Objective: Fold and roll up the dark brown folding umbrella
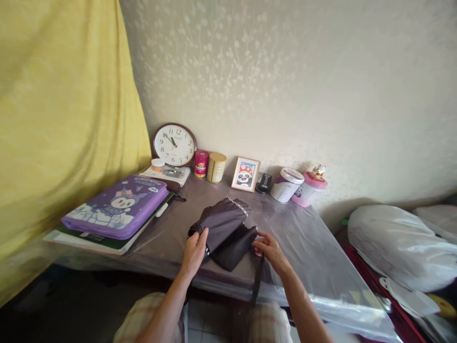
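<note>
A dark folding umbrella [224,214] lies loosely gathered on the table, one dark fabric panel [232,247] spread out toward me. My left hand [194,250] is closed around the umbrella's near left end. At the panel's right corner, my right hand [269,247] pinches the fabric edge between thumb and fingers. A dark strap [257,278] hangs below the right hand over the table's front edge. Light patterned trim [238,206] shows along the umbrella's far end. The left fingertips are partly hidden by the fabric.
On the left, a purple cartoon case [121,205] rests on books. A round clock [174,144], cans [216,166], a framed panda picture [245,174] and tubs [287,185] line the wall. Plastic covers the table [303,252]. White bags [400,245] sit to the right.
</note>
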`<action>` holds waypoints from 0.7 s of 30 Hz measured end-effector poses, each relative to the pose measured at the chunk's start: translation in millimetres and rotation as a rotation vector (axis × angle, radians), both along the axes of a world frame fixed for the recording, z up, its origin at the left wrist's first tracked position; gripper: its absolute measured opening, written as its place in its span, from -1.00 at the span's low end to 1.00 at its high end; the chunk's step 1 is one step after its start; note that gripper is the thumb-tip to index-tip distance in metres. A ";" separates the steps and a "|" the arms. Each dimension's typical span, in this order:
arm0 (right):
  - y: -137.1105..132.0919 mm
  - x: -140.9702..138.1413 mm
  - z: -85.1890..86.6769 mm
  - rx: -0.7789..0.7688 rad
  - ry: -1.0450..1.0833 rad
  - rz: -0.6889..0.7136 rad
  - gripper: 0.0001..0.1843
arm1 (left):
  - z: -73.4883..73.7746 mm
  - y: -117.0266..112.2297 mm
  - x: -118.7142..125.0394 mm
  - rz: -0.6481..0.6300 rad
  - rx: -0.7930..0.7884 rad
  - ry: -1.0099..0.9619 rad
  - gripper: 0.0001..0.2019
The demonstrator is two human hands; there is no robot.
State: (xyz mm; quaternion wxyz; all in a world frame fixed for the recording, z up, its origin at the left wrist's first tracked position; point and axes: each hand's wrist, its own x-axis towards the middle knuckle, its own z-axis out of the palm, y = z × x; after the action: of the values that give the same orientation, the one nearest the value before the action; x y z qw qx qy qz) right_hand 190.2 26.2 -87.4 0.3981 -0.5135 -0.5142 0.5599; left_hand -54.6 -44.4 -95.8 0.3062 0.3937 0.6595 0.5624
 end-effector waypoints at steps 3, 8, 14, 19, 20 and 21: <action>3.3 4.7 -4.4 0.065 -0.106 0.013 -0.53 | 2.1 -0.6 -2.1 0.014 -0.006 -0.069 -0.53; 3.0 10.4 6.3 0.458 -0.532 -0.193 -0.74 | -0.1 0.5 -3.6 0.018 0.008 -0.181 -0.51; -10.0 -30.5 35.5 0.456 -0.371 0.003 -0.71 | 0.6 -1.2 -1.4 0.012 0.089 -0.246 -0.54; -15.8 -76.1 44.5 0.128 -0.006 0.153 -0.51 | 13.2 -9.2 0.6 -0.020 0.108 -0.263 -0.58; -16.1 -82.9 46.9 0.126 0.038 0.155 -0.50 | 15.4 -10.7 0.7 -0.031 0.118 -0.268 -0.59; -15.9 -88.7 49.5 0.133 0.070 0.149 -0.51 | 17.2 -11.9 0.7 -0.038 0.130 -0.266 -0.59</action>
State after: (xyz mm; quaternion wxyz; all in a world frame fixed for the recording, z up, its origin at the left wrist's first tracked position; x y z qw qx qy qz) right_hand 101.5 10.3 -37.9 0.4062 -0.4263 -0.5728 0.5702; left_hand -54.0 -56.3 -78.6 0.3751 0.3470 0.5677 0.6454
